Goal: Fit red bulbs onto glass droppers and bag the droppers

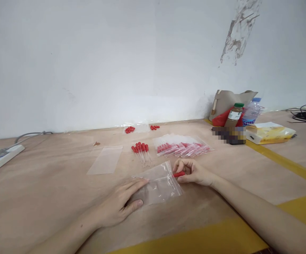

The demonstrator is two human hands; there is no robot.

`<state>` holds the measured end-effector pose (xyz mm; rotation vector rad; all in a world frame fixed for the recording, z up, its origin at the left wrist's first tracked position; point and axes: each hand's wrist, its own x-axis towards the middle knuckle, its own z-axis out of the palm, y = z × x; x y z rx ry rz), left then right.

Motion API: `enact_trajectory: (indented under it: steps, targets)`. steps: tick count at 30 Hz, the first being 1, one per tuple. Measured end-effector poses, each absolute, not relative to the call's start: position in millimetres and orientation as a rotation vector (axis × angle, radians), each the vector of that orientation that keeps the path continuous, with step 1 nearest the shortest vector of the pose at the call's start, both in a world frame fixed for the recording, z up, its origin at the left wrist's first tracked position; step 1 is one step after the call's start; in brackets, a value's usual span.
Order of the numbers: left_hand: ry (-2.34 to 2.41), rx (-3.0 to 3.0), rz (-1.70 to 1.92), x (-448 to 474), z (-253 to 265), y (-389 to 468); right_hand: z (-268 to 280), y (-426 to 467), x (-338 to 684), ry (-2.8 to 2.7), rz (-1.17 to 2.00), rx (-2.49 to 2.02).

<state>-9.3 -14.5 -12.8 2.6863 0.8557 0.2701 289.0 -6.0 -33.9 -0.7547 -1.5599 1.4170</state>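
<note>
A clear zip bag point(159, 188) lies in front of me, its zip edge facing right. My left hand point(123, 199) rests on the bag's left part, fingers stretched out and thumb apart. At the zip edge, my right hand point(192, 171) pinches a dropper by its red rubber bulb point(178, 174). Its thin tube appears to run into the bag, faintly seen through the plastic. Beyond the bag lies a small group of droppers with red bulbs point(140, 148). To their right is an overlapping row of filled bags point(184, 148) with red bulbs showing through.
A flat clear bag point(106, 160) lies left of the droppers. Loose red bulbs point(130, 129) lie near the wall. At the right stand a green-capped bottle point(235, 114), a water bottle point(252, 111) and a tissue pack point(271, 133). A power strip point(3, 159) is at far left.
</note>
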Motion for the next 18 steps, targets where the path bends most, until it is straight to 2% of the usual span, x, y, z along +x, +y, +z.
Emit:
enact_trajectory:
  steps: [11,18]
  targets:
    - [0.703,2.693,0.301,-6.8,-11.2,-8.2,-34.8,-6.8,281.5,-1.580,1.519,-0.784]
    - [0.759,2.627,0.343,-7.3,-12.1,-9.5,-42.9,-2.8,276.2,-1.682,1.314,-0.976]
